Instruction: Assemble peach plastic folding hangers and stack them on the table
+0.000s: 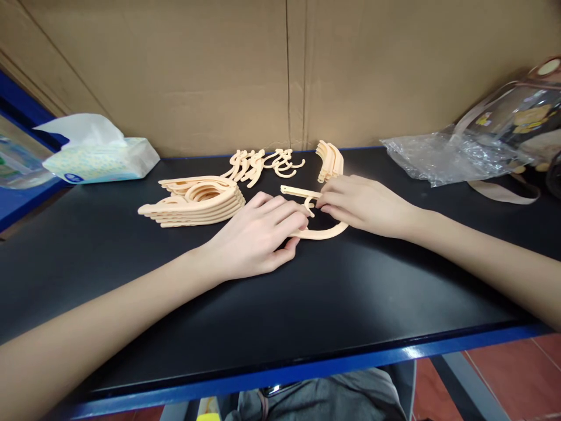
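Note:
A peach-coloured plastic folding hanger (322, 234) lies on the black table between my two hands. My left hand (263, 234) has its fingers closed on the hanger's near left part, the thumb at the curved arm. From the right, my right hand (363, 204) pinches the hanger near its far straight bar (300, 192); its fingertips are partly hidden. A small hook (309, 206) shows between the hands. Left of my left hand sits a stack of folded hangers (197, 204). Behind are several loose hook pieces (249, 165) and a bundle of curved arm pieces (329, 159).
A tissue pack (103, 158) stands at the back left. Clear plastic wrap (451, 155) and a transparent bag with a strap (526, 117) lie at the back right. A cardboard wall (197, 76) closes off the back. The table's blue edge (307, 374) runs along the front.

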{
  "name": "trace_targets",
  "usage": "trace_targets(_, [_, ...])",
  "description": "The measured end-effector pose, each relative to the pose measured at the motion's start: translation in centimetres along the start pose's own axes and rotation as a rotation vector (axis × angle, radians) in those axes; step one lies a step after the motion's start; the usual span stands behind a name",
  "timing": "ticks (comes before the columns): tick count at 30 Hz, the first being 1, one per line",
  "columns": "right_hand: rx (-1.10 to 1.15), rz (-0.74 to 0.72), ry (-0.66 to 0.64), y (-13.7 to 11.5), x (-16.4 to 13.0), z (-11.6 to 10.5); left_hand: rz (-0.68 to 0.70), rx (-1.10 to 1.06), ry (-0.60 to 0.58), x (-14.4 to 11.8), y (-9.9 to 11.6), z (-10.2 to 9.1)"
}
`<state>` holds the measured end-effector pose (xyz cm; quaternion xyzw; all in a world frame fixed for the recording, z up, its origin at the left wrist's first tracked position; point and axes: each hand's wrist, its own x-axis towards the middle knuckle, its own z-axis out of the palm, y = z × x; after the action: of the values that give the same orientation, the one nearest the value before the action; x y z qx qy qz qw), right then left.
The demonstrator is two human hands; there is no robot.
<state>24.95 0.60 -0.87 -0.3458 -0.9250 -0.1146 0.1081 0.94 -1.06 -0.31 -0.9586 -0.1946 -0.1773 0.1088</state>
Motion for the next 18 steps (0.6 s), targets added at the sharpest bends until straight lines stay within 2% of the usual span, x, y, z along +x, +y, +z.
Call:
trace_targets(7, [0.017,-0.039,0.001,-0.38,-0.04,-0.35,-0.038,0.219,0.041,0.17,-0.34,-0.1])
trace_targets(18, [0.113,-0.038,0.014,-0.6,-0.16,-0.46,-0.083,0.28,0.108,-0.45,-0.32,0.04])
